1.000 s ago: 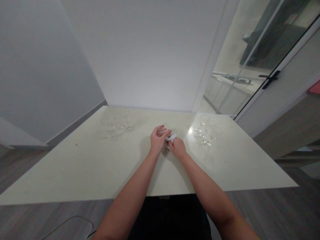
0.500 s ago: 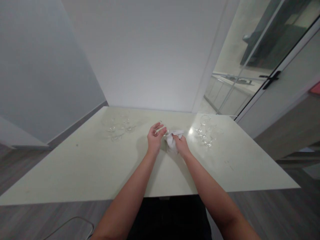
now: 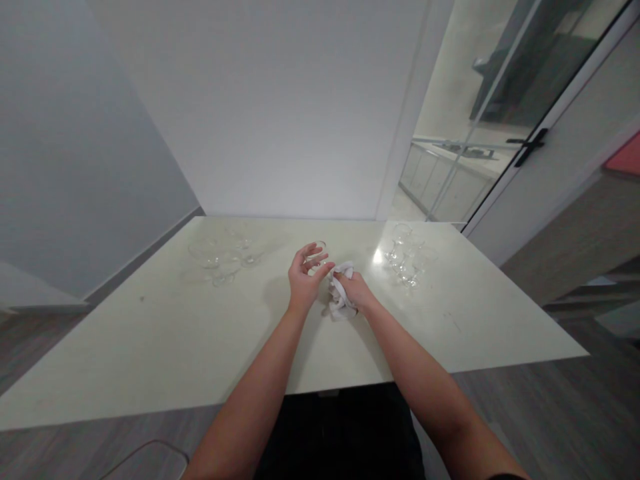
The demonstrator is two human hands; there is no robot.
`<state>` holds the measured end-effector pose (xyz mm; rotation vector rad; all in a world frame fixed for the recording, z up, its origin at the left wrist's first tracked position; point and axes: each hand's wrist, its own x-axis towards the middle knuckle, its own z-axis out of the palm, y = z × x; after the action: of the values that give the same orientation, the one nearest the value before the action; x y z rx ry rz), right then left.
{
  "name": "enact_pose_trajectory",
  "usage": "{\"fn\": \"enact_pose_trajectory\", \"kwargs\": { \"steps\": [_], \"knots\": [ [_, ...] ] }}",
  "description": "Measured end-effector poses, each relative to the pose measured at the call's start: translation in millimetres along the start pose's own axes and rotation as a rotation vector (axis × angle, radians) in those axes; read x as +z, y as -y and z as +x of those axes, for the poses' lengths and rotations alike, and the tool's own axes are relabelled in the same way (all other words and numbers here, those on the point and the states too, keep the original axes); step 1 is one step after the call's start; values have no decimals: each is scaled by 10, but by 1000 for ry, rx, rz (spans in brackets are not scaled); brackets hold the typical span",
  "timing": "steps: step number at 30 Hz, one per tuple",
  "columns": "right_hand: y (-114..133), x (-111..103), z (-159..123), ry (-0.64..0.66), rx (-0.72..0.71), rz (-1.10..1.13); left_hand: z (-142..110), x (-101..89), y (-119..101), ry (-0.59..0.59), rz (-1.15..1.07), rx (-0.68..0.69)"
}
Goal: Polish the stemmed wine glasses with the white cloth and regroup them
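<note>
My left hand (image 3: 303, 279) curls its fingers around a clear drinking glass (image 3: 321, 245), whose rim shows above the fingertips. The lower part of this glass is hidden by fingers and cloth. A crumpled white cloth (image 3: 341, 305) is gripped in my right hand (image 3: 357, 289), bunched close beside the left thumb, and its loose end hangs down toward the tabletop. Both hands are over the middle of the pale table (image 3: 200, 347).
Several clear stemmed glasses (image 3: 216, 259) stand at the table's left rear. Another cluster of clear glasses (image 3: 407, 259) is at the right rear. A white wall (image 3: 280, 120) rises behind the table, with a glazed door (image 3: 505, 140) to the right.
The glass in my left hand shows more of its rim above the fingers. The cloth in my right hand has shifted and hangs lower. The whole view has turned slightly.
</note>
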<state>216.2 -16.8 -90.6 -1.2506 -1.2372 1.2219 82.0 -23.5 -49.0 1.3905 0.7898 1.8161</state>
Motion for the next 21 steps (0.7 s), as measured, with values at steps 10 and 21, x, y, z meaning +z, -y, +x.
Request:
{"fn": "enact_pose_trajectory", "kwargs": {
  "steps": [10,21],
  "knots": [
    [122,-5,-60,-69,-8,-13,69,-35,109,-52,-80,-12],
    [39,19,-20,-49,-101,20,37,5,46,-117,-86,36]
  ]
}}
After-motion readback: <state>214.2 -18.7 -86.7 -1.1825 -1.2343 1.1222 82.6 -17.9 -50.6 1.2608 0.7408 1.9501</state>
